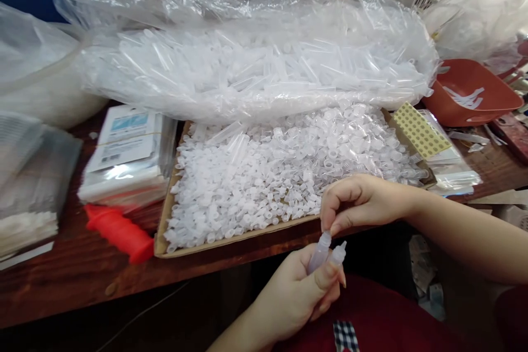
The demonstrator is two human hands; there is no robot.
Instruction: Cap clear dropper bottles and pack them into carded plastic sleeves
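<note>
Two small translucent plastic dropper bottles are wrapped in the fingers of my left hand (297, 289), held in front of the tray's near edge. One bottle (318, 256) leans up toward my right hand; the other bottle (339, 253), with a pointed nozzle tip, sticks out beside the thumb. My right hand (355, 203) pinches at the mouth of the first bottle with thumb and forefinger. Whatever small piece sits in that pinch is mostly hidden. Just beyond my hands lies a shallow cardboard tray (165, 239) heaped with tiny white and clear plastic caps and nozzles (247, 187).
A large clear bag (256, 66) of plastic tubes lies behind the tray. To the left are bundled printed packets (124, 148) and a red spool-like object (119, 231). At right stand a yellow dotted sticker sheet (421, 131) and an orange-red basin (474, 93) holding white strips.
</note>
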